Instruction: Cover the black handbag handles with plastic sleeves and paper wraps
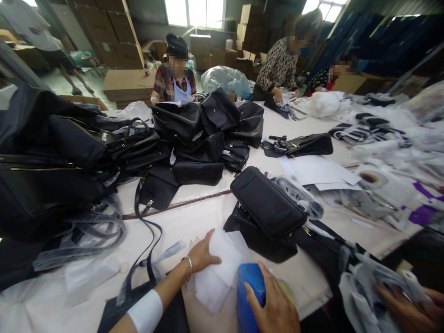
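My left hand rests on a sheet of white tissue paper at the near edge of the table, fingers together and pressed onto the sheet, thumb on top. My right hand is wrapped round a blue handheld tool, held upright just right of the paper. A black handbag lies on its side right behind the paper, on top of another black bag. A black strap trails across the table toward my left arm.
Heaps of black handbags fill the left and middle of the white table. Papers and plastic wrapping cover the right side. Three people work at the far end. Another person's hand handles wrapping at the lower right.
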Motion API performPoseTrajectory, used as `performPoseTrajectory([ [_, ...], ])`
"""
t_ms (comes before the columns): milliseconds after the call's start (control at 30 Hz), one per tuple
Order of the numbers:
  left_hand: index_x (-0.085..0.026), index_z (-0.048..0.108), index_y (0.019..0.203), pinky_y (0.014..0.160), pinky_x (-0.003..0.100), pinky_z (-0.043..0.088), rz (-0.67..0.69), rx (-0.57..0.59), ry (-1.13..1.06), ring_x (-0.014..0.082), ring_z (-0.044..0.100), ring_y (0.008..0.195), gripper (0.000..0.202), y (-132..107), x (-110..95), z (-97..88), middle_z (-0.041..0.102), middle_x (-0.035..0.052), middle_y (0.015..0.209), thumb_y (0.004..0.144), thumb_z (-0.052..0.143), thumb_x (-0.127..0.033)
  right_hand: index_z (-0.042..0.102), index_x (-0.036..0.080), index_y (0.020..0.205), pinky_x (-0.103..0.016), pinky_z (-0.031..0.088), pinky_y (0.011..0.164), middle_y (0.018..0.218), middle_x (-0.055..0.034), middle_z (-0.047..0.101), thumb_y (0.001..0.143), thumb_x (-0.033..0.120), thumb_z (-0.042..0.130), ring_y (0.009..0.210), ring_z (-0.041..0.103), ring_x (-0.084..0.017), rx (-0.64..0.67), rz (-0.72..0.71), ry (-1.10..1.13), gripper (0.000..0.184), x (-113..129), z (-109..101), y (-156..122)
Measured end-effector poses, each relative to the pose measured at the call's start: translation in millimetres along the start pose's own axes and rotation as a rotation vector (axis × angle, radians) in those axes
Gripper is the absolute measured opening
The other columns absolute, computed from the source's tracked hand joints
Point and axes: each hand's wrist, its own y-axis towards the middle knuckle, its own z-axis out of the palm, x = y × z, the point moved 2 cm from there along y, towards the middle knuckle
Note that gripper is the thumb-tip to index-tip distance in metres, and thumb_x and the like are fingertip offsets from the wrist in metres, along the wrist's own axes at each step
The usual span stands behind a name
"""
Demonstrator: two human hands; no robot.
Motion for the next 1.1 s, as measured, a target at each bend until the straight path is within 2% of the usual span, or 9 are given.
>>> performPoseTrajectory([
  [133, -0.021, 0.016, 0.149, 0.100, 0.039, 0.039, -0.003, 0.013, 0.017, 0.0325, 0.054, 0.118, 0.112, 2.3, 0.5, 3.4, 0.054, 0.0135, 0.136, 0.056, 0.078, -0.034, 0.044, 0.018, 0.131, -0.038, 0.054, 0.083, 0.121, -0.0107, 0.064, 0.089, 0.051, 0.047, 0.103, 0.064, -0.027, 0.059, 0.039, -0.007, 0.054, -0.3, 1.5, 5.3],
  [267, -0.024, 0.014, 0.149, 0.104, 0.040, 0.036, -0.010, 0.023, 0.018, 0.0337, 0.048, 0.126, 0.114, 2.3, -1.6, 6.2, 0.045, 0.0133, 0.145, 0.055, 0.079, -0.035, 0.044, 0.015, 0.132, -0.036, 0.053, 0.082, 0.126, -0.0140, 0.060, 0.091, 0.043, 0.044, 0.104, 0.064, -0.026, 0.254, 0.083, -0.030, 0.050, 7.9, 17.4, 22.4],
  [367, -0.022, 0.013, 0.149, 0.104, 0.041, 0.035, -0.029, 0.034, 0.004, 0.0350, 0.046, 0.127, 0.122, 4.2, -0.7, 4.6, 0.043, 0.0151, 0.146, 0.050, 0.082, -0.041, 0.046, 0.012, 0.132, -0.035, 0.052, 0.075, 0.119, -0.0172, 0.064, 0.090, 0.037, 0.046, 0.093, 0.068, -0.027, 0.409, 0.130, -0.094, 0.049, 13.1, 32.8, 40.3],
  [433, -0.020, 0.011, 0.149, 0.104, 0.042, 0.035, -0.039, 0.034, -0.009, 0.0360, 0.046, 0.127, 0.127, 5.7, 0.6, 2.9, 0.042, 0.0169, 0.146, 0.047, 0.083, -0.045, 0.048, 0.012, 0.131, -0.035, 0.051, 0.076, 0.115, -0.0172, 0.066, 0.089, 0.037, 0.047, 0.091, 0.069, -0.028, 0.461, 0.144, -0.105, 0.049, 13.7, 39.1, 48.9],
  [533, -0.019, 0.010, 0.150, 0.103, 0.043, 0.035, -0.047, 0.030, -0.020, 0.0370, 0.046, 0.127, 0.129, 6.1, 2.0, 2.1, 0.042, 0.0186, 0.145, 0.046, 0.083, -0.046, 0.051, 0.012, 0.129, -0.034, 0.050, 0.080, 0.114, -0.0172, 0.066, 0.089, 0.037, 0.046, 0.097, 0.067, -0.027, 0.471, 0.120, -0.090, 0.048, 12.8, 41.9, 52.7],
  [700, -0.021, 0.002, 0.150, 0.100, 0.048, 0.037, -0.053, 0.012, 0.014, 0.0406, 0.046, 0.125, 0.134, 1.1, 1.9, 4.8, 0.040, 0.0222, 0.144, 0.047, 0.083, -0.049, 0.054, 0.011, 0.125, -0.034, 0.051, 0.077, 0.111, -0.0180, 0.066, 0.090, 0.037, 0.045, 0.092, 0.068, -0.028, 0.456, 0.081, -0.149, 0.044, 15.1, 43.3, 47.5],
  [833, -0.022, -0.008, 0.149, 0.097, 0.050, 0.038, -0.060, -0.033, 0.042, 0.0418, 0.049, 0.121, 0.139, -5.1, -1.9, 2.7, 0.039, 0.0230, 0.143, 0.046, 0.082, -0.053, 0.052, 0.011, 0.126, -0.034, 0.051, 0.071, 0.108, -0.0178, 0.065, 0.092, 0.036, 0.042, 0.086, 0.069, -0.027, 0.446, 0.056, -0.201, 0.043, 20.0, 43.0, 45.2],
  [967, -0.021, -0.009, 0.149, 0.098, 0.052, 0.037, -0.038, -0.036, 0.080, 0.0430, 0.047, 0.122, 0.138, -13.0, -9.1, -3.5, 0.039, 0.0232, 0.141, 0.049, 0.078, -0.059, 0.047, 0.013, 0.130, -0.033, 0.051, 0.068, 0.107, -0.0163, 0.064, 0.093, 0.036, 0.041, 0.084, 0.068, -0.026, 0.409, 0.042, -0.225, 0.043, 22.3, 40.8, 40.4],
  [1100, -0.021, -0.005, 0.149, 0.101, 0.051, 0.035, -0.016, -0.032, 0.063, 0.0422, 0.040, 0.128, 0.134, -20.0, -12.1, -11.5, 0.033, 0.0222, 0.146, 0.051, 0.078, -0.058, 0.043, 0.014, 0.132, -0.037, 0.051, 0.079, 0.119, -0.0175, 0.058, 0.093, 0.037, 0.043, 0.101, 0.063, -0.029, 0.351, -0.010, -0.164, 0.046, 19.2, 42.6, 33.2],
])
